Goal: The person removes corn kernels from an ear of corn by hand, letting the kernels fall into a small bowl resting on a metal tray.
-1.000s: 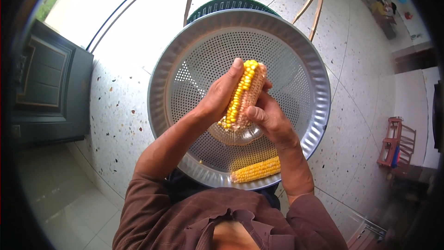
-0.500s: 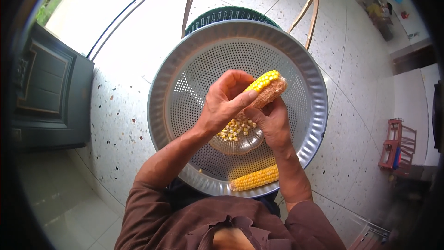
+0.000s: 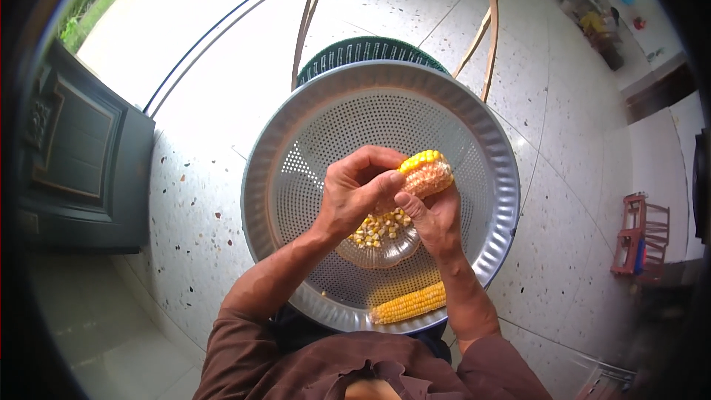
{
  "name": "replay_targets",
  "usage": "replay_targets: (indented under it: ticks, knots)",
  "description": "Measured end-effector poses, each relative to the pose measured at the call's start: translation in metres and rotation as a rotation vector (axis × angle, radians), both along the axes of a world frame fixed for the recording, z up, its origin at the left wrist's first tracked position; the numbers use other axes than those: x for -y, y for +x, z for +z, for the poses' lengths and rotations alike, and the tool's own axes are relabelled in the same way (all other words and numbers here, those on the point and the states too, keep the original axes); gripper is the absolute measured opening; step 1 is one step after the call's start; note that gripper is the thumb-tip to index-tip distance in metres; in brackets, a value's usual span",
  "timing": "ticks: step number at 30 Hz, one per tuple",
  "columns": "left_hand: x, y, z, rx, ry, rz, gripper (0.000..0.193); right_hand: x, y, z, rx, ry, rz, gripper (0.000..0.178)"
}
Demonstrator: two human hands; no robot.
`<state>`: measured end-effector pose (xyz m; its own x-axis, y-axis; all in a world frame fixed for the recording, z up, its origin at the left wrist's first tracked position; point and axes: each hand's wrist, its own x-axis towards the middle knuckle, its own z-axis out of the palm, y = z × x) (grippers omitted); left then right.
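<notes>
A partly shelled ear of corn is gripped in both hands above a wide perforated metal pan. Yellow kernels still line its upper side, while the side facing me is bare, reddish cob. My left hand is closed round its left part, the thumb pressed near the edge of the kernels. From the lower right, my right hand holds the same ear, thumb on top. Beneath them, a clear fluted bowl contains loose kernels, partly hidden by my hands. A full ear of corn lies at the pan's near edge.
Under the pan's far side shows a green basket with a tall wooden handle. A dark panelled door stands at the left. Far right on the speckled floor is a reddish wooden chair.
The held ear has turned, so it looks shorter and its bare end faces me more. Both hands stay on it. The whole scene sits lower in the picture, showing more of the far floor.
</notes>
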<state>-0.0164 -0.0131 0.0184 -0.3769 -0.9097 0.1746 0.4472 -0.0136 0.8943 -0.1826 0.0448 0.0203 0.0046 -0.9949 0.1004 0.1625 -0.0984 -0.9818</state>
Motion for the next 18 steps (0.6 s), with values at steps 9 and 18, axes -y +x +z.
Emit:
replay_targets:
  ticks: [9, 18]
  knots:
    - [-0.0010, -0.0020, -0.0039, 0.118, -0.222, 0.129, 0.015, -0.0011, 0.0016, -0.0075, 0.040, 0.000, -0.006, 0.052]
    - [0.0000, -0.0035, -0.0022, 0.293, -0.397, 0.277, 0.012, -0.0003, 0.0039, -0.0043, -0.032, -0.028, -0.041, 0.054]
